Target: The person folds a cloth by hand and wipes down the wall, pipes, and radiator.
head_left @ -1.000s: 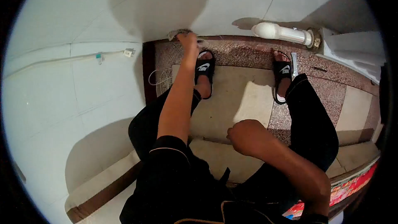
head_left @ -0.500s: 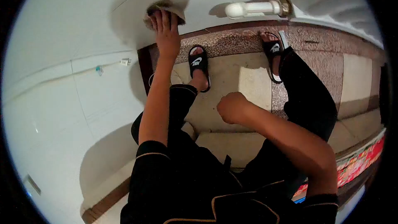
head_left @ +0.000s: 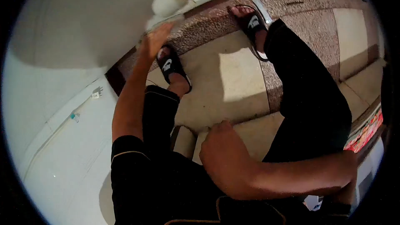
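Note:
My left hand (head_left: 155, 42) reaches low along the white wall (head_left: 79, 29), close to the thick white pipe (head_left: 171, 2). Motion smears its fingers. A pale, blurred cloth (head_left: 173, 20) shows at the fingertips, against the lower wall. Close to my body, over my lap, my right hand (head_left: 223, 143) is curled closed with its back toward me. Its fingers are mostly hidden, so anything inside cannot be made out.
A white cord with a plug (head_left: 96, 94) runs along the wall at left. Black sandals (head_left: 171, 64) are on my feet on the tiled floor (head_left: 204, 83). A speckled stone border (head_left: 200, 29) follows the wall. Red patterned fabric (head_left: 366, 133) lies at right.
My left hand has come down the wall with the cloth, toward the pipe. My right hand has drawn back closer to my body. The view has shifted right.

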The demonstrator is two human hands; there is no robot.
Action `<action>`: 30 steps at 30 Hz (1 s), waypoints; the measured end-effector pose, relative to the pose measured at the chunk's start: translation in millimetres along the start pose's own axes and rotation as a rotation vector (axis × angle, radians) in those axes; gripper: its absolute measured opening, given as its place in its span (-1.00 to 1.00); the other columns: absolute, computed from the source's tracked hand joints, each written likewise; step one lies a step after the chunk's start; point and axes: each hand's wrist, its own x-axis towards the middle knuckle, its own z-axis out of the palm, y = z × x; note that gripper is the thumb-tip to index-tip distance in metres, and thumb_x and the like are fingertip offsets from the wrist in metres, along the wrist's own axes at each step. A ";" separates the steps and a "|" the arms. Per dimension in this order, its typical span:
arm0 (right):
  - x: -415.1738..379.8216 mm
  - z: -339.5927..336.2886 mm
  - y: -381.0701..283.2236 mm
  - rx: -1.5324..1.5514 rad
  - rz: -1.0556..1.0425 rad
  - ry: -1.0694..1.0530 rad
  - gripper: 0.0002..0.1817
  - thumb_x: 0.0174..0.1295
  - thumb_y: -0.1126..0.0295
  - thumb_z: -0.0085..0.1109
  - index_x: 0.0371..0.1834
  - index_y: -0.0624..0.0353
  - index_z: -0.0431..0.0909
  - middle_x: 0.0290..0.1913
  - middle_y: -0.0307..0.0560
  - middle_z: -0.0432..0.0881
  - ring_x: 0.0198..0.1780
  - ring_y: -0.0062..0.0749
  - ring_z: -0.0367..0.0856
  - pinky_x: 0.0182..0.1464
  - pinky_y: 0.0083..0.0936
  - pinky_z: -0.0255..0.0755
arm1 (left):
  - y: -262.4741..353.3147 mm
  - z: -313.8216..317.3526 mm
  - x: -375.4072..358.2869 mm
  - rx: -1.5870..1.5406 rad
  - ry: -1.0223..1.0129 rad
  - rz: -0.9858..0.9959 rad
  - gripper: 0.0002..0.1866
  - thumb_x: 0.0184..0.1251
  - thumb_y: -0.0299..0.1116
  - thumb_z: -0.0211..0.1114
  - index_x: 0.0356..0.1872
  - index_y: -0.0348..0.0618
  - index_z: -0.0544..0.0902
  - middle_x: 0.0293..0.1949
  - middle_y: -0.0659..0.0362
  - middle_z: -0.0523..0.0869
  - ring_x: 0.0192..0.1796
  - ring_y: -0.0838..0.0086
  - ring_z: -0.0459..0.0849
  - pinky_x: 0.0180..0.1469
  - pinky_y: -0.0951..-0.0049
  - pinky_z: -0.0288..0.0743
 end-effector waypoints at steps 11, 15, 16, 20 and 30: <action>45.9 21.6 34.2 0.113 0.163 0.148 -0.62 -0.03 0.21 0.35 -0.14 0.15 0.67 -0.12 -0.07 0.68 -0.04 -0.24 0.64 -0.05 -0.29 0.44 | -20.8 -162.4 -41.7 -0.931 -0.895 -0.073 -0.46 0.08 -0.49 0.16 0.20 -0.19 0.48 0.06 0.00 0.61 0.06 0.23 0.57 0.07 0.28 0.47; 44.4 16.0 58.2 0.359 0.290 0.486 0.02 -0.06 -0.05 0.43 0.37 0.38 0.18 0.08 0.18 0.56 0.08 -0.01 0.58 0.11 -0.25 0.45 | 10.9 -274.3 -61.9 -1.538 -0.780 -0.546 -0.47 0.05 -0.56 0.14 0.17 -0.24 0.45 -0.03 0.06 0.60 0.06 0.28 0.56 0.08 0.39 0.47; 45.3 20.8 53.1 0.355 0.300 0.504 0.02 -0.06 -0.05 0.43 0.37 0.38 0.18 0.08 0.18 0.56 0.08 -0.01 0.58 0.11 -0.25 0.45 | 29.7 -298.7 -70.2 -1.527 -0.768 -0.531 -0.47 0.05 -0.56 0.14 0.17 -0.24 0.45 -0.03 0.06 0.60 0.06 0.28 0.56 0.08 0.39 0.47; 43.4 48.4 22.2 0.752 -0.199 0.684 0.33 -0.14 -0.20 0.45 0.44 0.48 -0.19 0.25 0.42 0.37 0.23 0.13 0.45 0.24 -0.28 0.36 | 79.6 -350.7 -110.0 -2.085 -0.393 -0.934 -0.44 0.21 -0.45 0.15 0.28 -0.15 0.29 0.09 0.10 0.51 0.06 0.35 0.57 0.02 0.44 0.52; -38.3 97.3 -10.7 0.756 -0.178 0.844 -0.17 0.07 0.26 0.26 0.33 0.30 -0.01 -0.22 0.33 0.61 -0.10 0.07 0.63 -0.06 -0.18 0.49 | 139.9 -399.3 -148.2 -1.124 -0.029 -0.616 -0.59 0.35 -0.14 0.26 -0.02 -0.31 0.54 -0.14 0.03 0.65 -0.11 0.43 0.62 -0.02 0.44 0.46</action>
